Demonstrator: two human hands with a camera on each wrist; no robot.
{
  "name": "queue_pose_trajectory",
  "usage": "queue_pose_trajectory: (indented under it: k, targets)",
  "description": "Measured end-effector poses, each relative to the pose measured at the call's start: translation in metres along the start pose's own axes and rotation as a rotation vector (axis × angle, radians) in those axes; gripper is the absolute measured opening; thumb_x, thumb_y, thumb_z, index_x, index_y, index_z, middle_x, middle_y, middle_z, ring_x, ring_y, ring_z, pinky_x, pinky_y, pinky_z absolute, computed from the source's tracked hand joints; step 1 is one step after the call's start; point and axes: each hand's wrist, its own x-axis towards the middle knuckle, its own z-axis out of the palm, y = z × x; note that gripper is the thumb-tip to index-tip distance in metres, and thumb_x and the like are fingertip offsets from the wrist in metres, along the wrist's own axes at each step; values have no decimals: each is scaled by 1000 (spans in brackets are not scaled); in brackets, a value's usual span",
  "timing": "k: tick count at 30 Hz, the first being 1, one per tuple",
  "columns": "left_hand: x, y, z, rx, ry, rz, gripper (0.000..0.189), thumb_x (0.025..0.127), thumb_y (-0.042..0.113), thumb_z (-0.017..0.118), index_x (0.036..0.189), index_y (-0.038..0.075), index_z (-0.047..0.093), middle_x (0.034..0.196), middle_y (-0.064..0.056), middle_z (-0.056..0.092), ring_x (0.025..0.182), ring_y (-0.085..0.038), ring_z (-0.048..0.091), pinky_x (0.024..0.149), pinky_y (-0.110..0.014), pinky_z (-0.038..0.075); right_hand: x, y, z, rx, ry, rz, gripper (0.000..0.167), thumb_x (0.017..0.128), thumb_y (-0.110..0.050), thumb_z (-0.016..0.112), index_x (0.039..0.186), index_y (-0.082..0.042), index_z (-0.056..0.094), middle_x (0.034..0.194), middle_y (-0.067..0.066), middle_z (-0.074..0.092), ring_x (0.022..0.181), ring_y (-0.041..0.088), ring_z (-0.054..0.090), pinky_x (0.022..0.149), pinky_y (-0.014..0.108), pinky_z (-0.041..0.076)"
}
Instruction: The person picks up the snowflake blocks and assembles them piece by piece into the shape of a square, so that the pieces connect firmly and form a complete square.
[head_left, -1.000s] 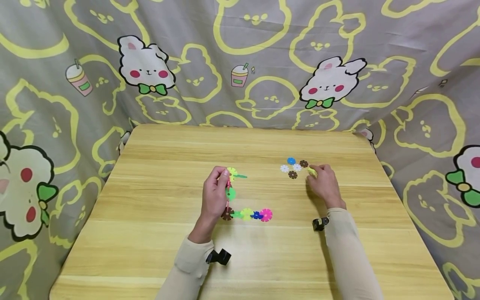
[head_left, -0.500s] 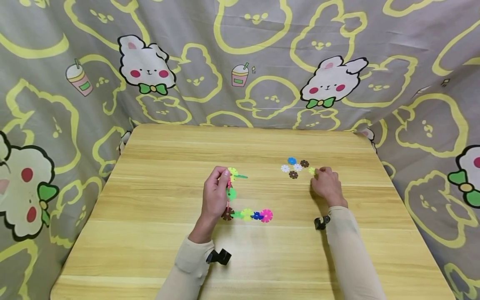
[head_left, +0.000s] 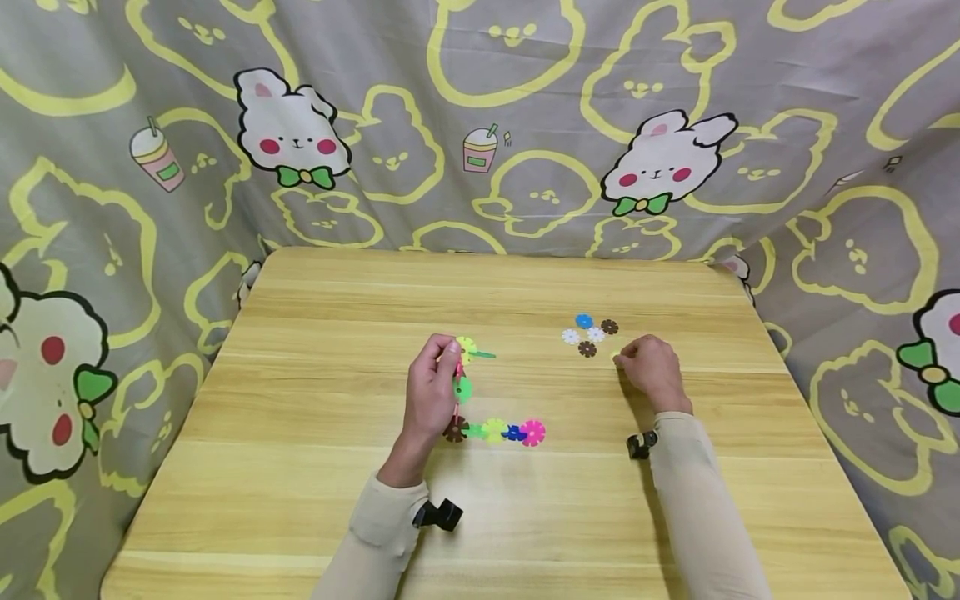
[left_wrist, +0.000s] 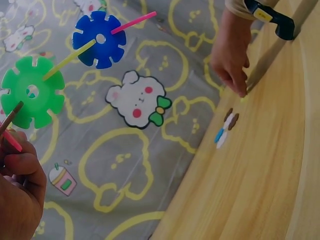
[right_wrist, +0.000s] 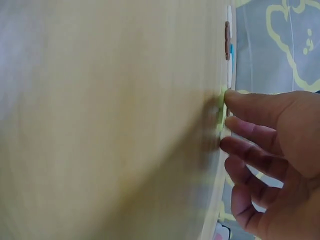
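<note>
My left hand (head_left: 432, 385) grips a chain of interlocking flower-shaped plastic discs, holding it by its left side. On its lower row a brown disc (head_left: 455, 430), a yellow disc (head_left: 492, 430) and a pink disc (head_left: 533, 432) show. Green and blue discs also belong to the chain; in the left wrist view a green disc (left_wrist: 32, 92) and a blue disc (left_wrist: 102, 40) stand out beyond the fingers. At the right, my right hand (head_left: 654, 373) pinches a loose yellow disc (head_left: 616, 357) at the tabletop. That disc is mostly hidden behind the fingertips.
Just left of and beyond the right hand lie loose discs: a blue disc (head_left: 583, 321), two white ones and two brown ones. They rest on a wooden table (head_left: 337, 300). A patterned curtain (head_left: 420, 75) surrounds the table's back and sides.
The yellow disc, tilted at the right fingertips a second ago, then lay nearly flat beside them. Right hand and disc have since shifted slightly left and nearer. The left hand barely moves.
</note>
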Motion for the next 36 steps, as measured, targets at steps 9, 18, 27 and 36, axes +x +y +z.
queue_pose_trajectory:
  k: [9, 18, 27, 36]
  targets:
    - [-3, 16, 0, 5, 0, -34, 21, 103, 9, 42, 97, -7, 55, 66, -2, 41, 47, -3, 34, 45, -17, 29, -1, -2, 2, 12, -82, -22, 28, 94, -19, 57, 114, -1, 67, 117, 23, 62, 105, 40, 59, 88, 53, 48]
    - [-2, 15, -1, 1, 10, -41, 20, 103, 9, 43, 96, -5, 55, 66, -2, 41, 47, -4, 34, 44, -18, 30, -4, -4, 1, 7, -105, -32, 39, 91, -18, 66, 124, 2, 61, 112, 22, 60, 102, 36, 56, 87, 50, 47]
    - [-1, -1, 0, -4, 11, -2, 24, 103, 18, 44, 96, -1, 57, 65, -3, 43, 45, -6, 35, 42, -19, 30, -10, -8, -2, 12, -108, -27, 33, 89, -26, 69, 113, -3, 66, 106, 19, 62, 91, 31, 58, 76, 43, 49]
    - [-2, 4, 0, -15, 11, -13, 24, 103, 17, 44, 95, -1, 57, 65, -1, 43, 45, -5, 34, 41, -19, 29, -17, -12, -5, -26, -83, -66, 21, 91, -30, 67, 101, -12, 64, 89, 9, 66, 70, 21, 56, 57, 29, 41]
